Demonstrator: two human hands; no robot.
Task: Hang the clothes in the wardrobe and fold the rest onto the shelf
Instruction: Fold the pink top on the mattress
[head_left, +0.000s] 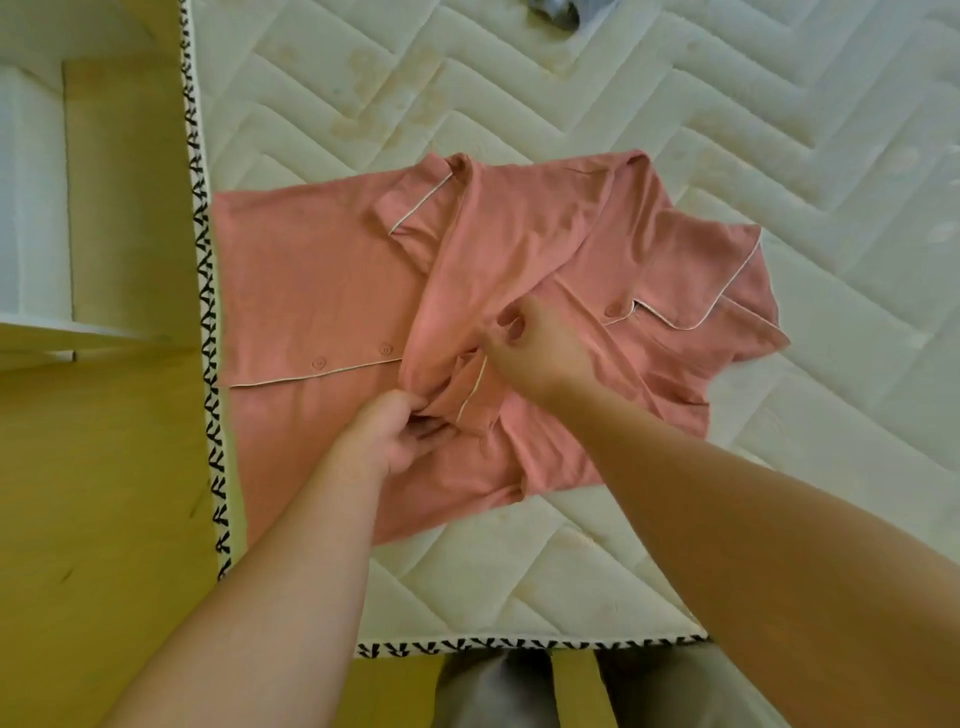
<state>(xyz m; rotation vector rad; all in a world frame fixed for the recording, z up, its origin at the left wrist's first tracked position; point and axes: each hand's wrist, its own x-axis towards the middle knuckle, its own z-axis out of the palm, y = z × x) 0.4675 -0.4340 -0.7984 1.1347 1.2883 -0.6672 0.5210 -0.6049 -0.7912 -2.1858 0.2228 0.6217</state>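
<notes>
Head view: both hands at work on the folded sleeve (498, 244) of a salmon-pink cloth pyjama shirt with white piping (322, 270). Left hand (395, 431) clenched round the cuff end, right hand (535, 353) just beyond it, fingertips pinching the same sleeve. Lies flat beneath both sets of fingers on a white quilted mattress (727, 104), long axis crosswise to the fingers, hem out to their left, collar to their right. Nearer the cuff, by the look of it: the left hand. Counted: one shirt, two hands, three buttons (318, 362) in sight, one crumpled grey garment (556, 13) far beyond the fingertips.
</notes>
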